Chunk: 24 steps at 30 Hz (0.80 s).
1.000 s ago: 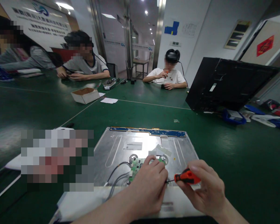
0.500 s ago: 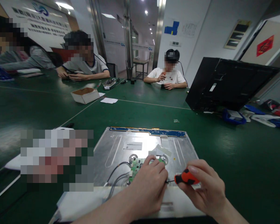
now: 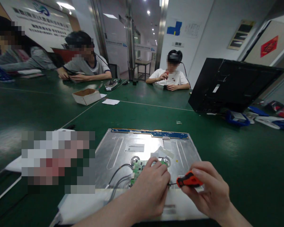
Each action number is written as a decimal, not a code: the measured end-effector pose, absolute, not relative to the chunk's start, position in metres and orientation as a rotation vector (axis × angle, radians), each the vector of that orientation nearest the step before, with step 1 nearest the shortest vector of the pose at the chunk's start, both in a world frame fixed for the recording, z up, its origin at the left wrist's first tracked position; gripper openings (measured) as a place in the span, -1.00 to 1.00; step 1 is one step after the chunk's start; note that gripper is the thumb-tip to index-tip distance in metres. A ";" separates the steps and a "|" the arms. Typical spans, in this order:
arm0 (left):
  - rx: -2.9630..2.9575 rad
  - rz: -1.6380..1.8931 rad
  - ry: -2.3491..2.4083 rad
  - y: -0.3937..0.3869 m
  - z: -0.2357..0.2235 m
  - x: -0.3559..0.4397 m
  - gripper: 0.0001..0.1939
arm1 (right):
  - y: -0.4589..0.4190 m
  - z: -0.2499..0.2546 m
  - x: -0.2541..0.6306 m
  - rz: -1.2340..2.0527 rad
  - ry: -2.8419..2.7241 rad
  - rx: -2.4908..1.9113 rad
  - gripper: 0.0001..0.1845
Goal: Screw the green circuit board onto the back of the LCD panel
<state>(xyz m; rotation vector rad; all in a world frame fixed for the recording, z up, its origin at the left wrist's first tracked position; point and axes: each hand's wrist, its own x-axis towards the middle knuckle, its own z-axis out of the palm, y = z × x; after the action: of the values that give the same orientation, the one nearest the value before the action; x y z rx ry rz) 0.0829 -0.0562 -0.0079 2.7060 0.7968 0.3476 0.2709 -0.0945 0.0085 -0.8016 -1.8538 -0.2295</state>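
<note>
Between thumb and fingers, my right hand (image 3: 210, 189) grips the red-and-black handle of a screwdriver (image 3: 190, 179). Its thin dark shaft points left, and the tip disappears behind my left hand (image 3: 153, 183). My left hand rests closed, fingers curled, over a green circuit board (image 3: 138, 166); what its fingertips hold is hidden. Under the board lies a silvery metal display panel (image 3: 113, 157), with a narrow blue circuit strip (image 3: 149, 133) along its far edge. Dark cables (image 3: 117, 178) run from the board's left side onto the panel.
The green table (image 3: 246, 164) surrounds the panel. A large black monitor (image 3: 232, 85) stands at the right, beside blue and white items (image 3: 238, 118). Farther off are an open white box (image 3: 86, 97) and paper (image 3: 110, 101). Several people sit across the table. A blurred-out patch covers the left.
The screwdriver handle has turned a little about its axis in my right hand, showing different black markings. My left hand and the panel have stayed in place.
</note>
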 end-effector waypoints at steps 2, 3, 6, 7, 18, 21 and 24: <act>2.704 0.350 0.793 -0.056 -0.008 0.082 -0.87 | -0.095 0.009 0.272 -0.224 -1.880 -0.780 -0.50; 2.705 0.348 0.787 -0.056 -0.008 0.082 -0.87 | -0.095 0.008 0.272 -0.197 -1.901 -0.765 -0.48; 2.709 0.334 0.780 -0.055 -0.007 0.082 -0.86 | -0.096 0.007 0.274 -0.112 -1.958 -0.744 -0.39; 2.710 0.330 0.779 -0.055 -0.006 0.082 -0.86 | -0.096 0.006 0.274 -0.104 -1.962 -0.749 -0.36; 2.695 0.328 0.775 -0.055 -0.006 0.082 -0.88 | -0.093 0.010 0.270 -0.221 -1.871 -0.755 -0.50; 2.702 0.332 0.777 -0.055 -0.007 0.081 -0.86 | -0.095 0.009 0.273 -0.128 -1.920 -0.734 -0.42; 2.712 0.333 0.781 -0.055 -0.007 0.081 -0.87 | -0.097 0.006 0.273 -0.093 -1.930 -0.761 -0.33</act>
<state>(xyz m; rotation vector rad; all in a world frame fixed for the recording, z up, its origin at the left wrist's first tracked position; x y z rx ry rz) 0.0815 -0.0545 -0.0067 2.7116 0.7807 0.3330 0.2735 -0.0966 0.0063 -0.7609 -1.9305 -0.0932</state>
